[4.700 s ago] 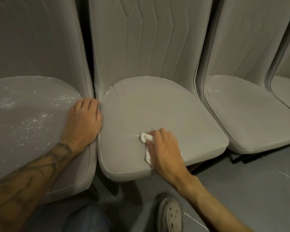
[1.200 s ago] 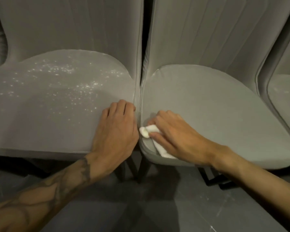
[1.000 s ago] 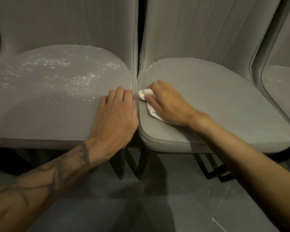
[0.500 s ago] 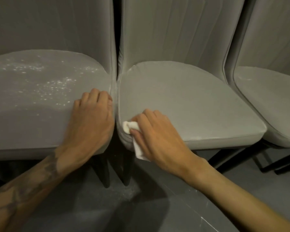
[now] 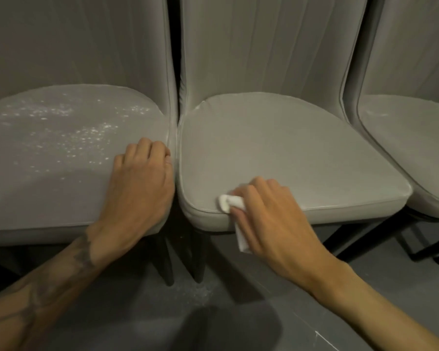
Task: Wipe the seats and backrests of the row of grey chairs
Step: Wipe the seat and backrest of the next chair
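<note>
We wipe the front edge of the middle seat (image 5: 289, 153), our right hand (image 5: 271, 221) pinching the white cloth (image 5: 228, 202) in its grip; our left hand (image 5: 142, 186) rests flat, bracing. Next, likely the speckled left seat (image 5: 48, 153).

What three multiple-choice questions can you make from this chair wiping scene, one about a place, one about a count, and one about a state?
1. Where is the white cloth?
A on the floor; B at the front edge of the middle seat; C on a backrest.
2. How many seats show?
A one; B two; C three.
3. What state is the left seat in?
A speckled with white bits; B covered by a towel; C tipped over.

Answers:
1 B: the right hand holds it on that front edge.
2 C: a left, a middle and a right seat are in view.
3 A: white specks dot its surface.
</note>
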